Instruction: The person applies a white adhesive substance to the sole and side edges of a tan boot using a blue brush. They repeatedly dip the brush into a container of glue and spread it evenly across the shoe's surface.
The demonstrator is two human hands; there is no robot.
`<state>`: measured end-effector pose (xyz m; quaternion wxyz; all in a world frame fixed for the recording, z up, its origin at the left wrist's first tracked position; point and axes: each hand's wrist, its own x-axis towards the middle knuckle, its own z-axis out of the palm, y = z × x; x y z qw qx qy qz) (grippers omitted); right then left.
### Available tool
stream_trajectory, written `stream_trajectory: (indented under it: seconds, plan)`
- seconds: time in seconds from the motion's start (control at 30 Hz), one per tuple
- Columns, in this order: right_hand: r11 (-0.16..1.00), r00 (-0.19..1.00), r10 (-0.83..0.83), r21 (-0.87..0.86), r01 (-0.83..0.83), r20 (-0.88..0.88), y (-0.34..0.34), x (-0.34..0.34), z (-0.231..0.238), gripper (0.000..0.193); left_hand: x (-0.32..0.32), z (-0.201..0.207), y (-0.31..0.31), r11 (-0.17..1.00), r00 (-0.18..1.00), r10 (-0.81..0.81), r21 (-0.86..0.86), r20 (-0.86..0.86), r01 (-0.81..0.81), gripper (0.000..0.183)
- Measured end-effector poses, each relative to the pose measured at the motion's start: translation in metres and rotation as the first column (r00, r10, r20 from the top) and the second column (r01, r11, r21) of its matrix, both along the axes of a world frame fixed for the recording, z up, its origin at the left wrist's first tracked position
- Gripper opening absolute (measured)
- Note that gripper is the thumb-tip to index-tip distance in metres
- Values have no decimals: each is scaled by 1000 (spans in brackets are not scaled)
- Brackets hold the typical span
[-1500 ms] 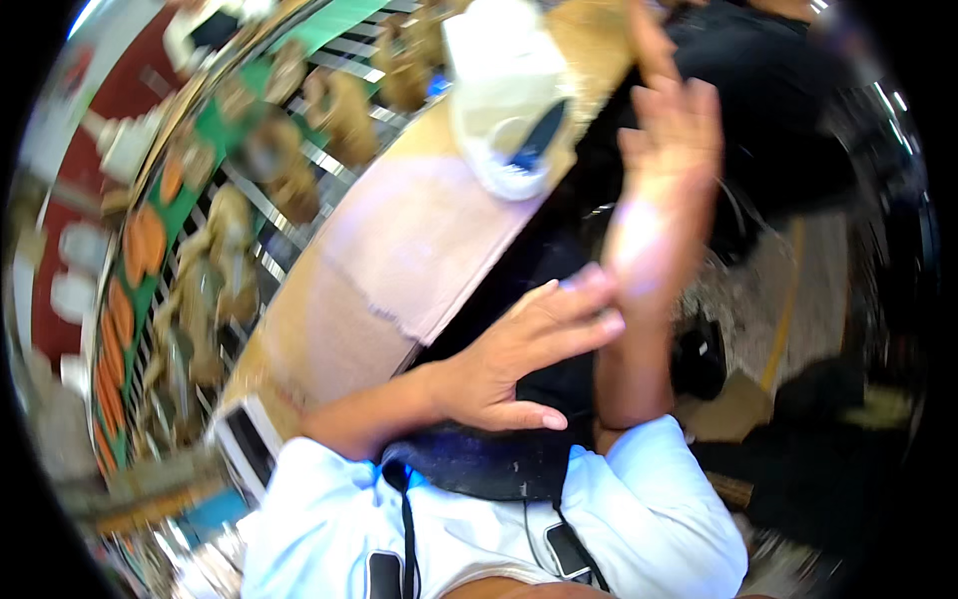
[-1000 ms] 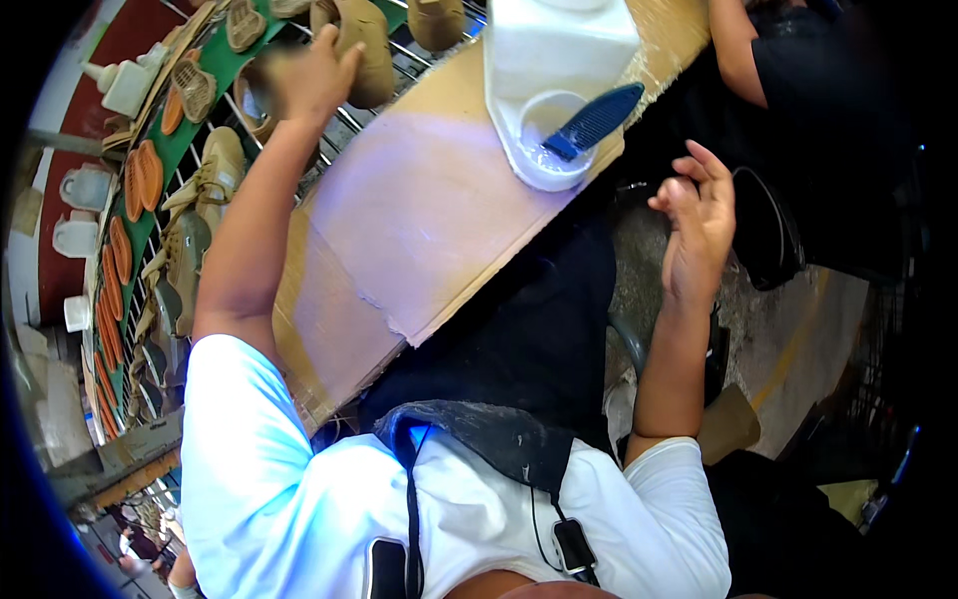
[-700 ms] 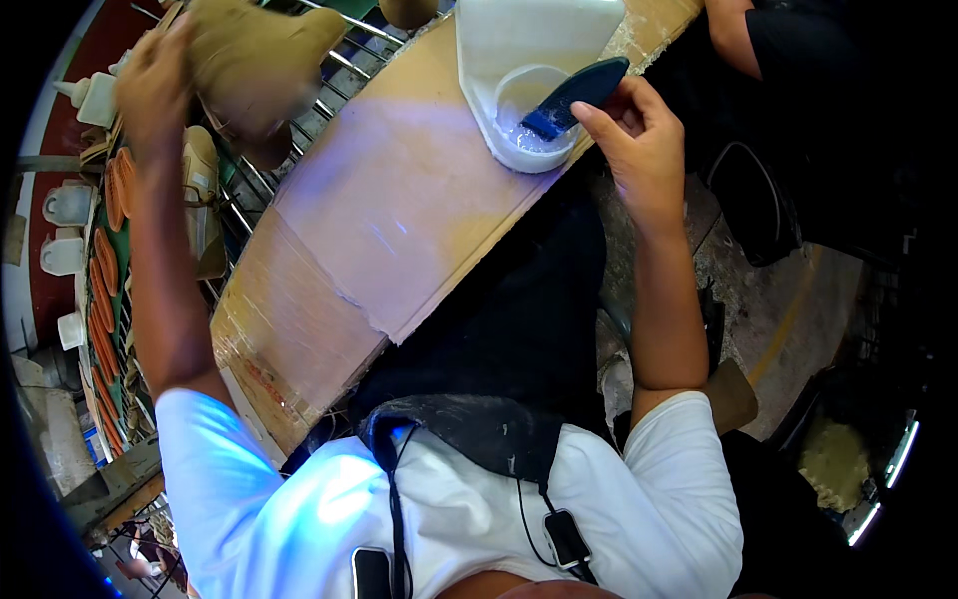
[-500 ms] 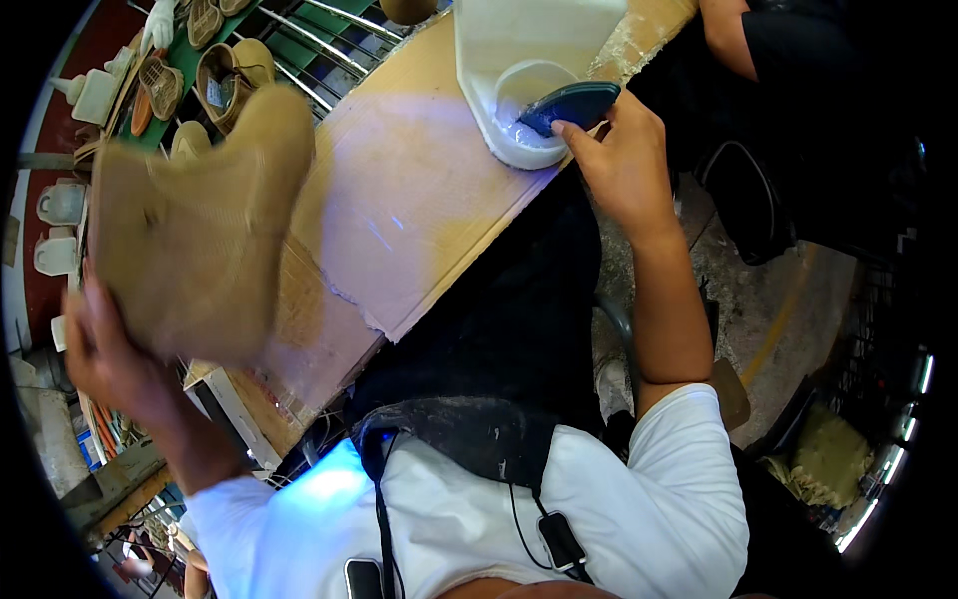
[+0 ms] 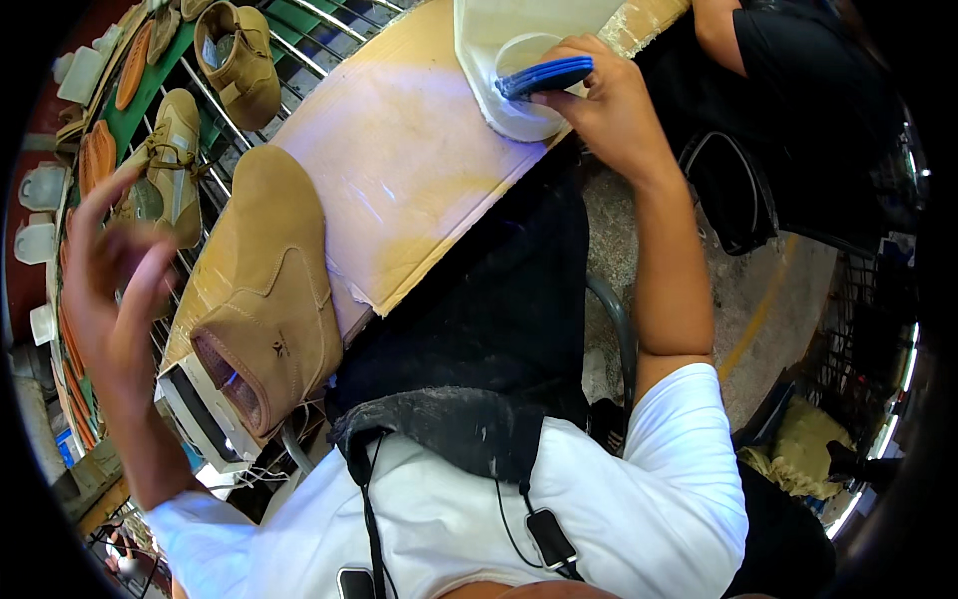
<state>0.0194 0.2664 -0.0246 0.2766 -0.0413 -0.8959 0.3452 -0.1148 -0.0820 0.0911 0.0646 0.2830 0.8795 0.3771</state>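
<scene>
A tan ankle boot (image 5: 284,285) lies on its side near the left end of the cardboard-covered board, its fleecy opening toward me and its toe pointing away. My left hand (image 5: 120,255) is off to the left of the boot, raised and apart from it, fingers spread and somewhat blurred, with nothing in it. My right hand (image 5: 619,110) grips a blue-handled brush (image 5: 547,76) with a ridged, flat handle. Its white-coated tip is down at a round white cup (image 5: 526,122), which belongs to the front of a large white plastic container (image 5: 539,18).
Cardboard (image 5: 399,170) covers the board ahead. To the left, a metal rack holds another tan boot (image 5: 239,70), a tan lace-up shoe (image 5: 178,165) and several orange-brown soles (image 5: 97,160). A white box (image 5: 205,414) sits below the boot. Another person's arm (image 5: 720,35) shows at far right.
The boot that my left hand held up now rests on the board, and that hand has let go and opened. My right hand has shifted slightly up and left, turning the blue-handled brush.
</scene>
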Motion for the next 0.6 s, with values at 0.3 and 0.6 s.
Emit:
stream_trajectory:
  seconds: [0.3,0.6]
  plan:
    - [975,999,-27,220,17,43,-3,-13,-4,18,-19,-45,20,658,920,-268,-643,287,392,103]
    - [991,988,104,-92,-93,113,25,-7,11,16,-56,-80,-49,966,313,43,-119,949,228,80]
